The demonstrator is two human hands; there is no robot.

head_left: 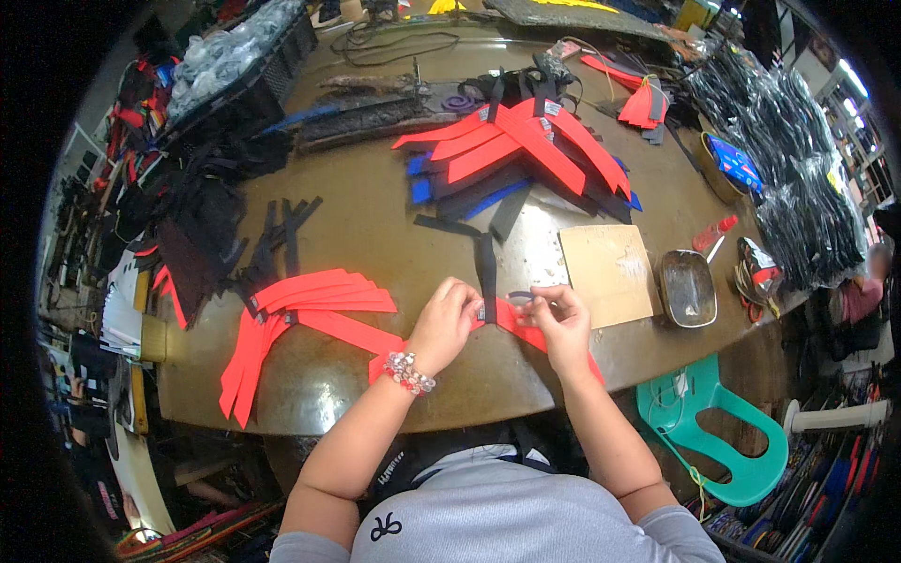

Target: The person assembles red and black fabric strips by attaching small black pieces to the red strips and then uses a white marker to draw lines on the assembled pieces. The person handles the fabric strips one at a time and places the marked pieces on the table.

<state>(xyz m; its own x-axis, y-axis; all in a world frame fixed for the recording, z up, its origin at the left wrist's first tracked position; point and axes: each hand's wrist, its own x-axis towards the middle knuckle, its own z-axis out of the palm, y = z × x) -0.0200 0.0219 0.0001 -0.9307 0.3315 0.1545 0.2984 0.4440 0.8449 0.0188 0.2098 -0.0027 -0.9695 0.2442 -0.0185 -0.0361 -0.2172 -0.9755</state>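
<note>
A red fabric strap (530, 335) lies on the table in front of me, crossed by an upright black strap (487, 267). My left hand (445, 321), with a beaded bracelet at the wrist, is closed in a pinch at the red strap, beside a small pale label (481, 312) near the crossing. On the other side, my right hand (562, 328) has thumb and forefinger pinched together just above the red strap. A small dark strip (520, 295) shows at its fingertips; whether the fingers grip it is unclear. Fanned red straps (324, 293) lie left of my left hand.
Farther back sits a heap of red and black straps (526, 141). To the right are a tan board (608, 272), a metal tray (688, 289) and a red bottle (715, 233). Black fabric pieces (192, 244) lie left. A green stool (718, 413) stands beyond the table's near edge.
</note>
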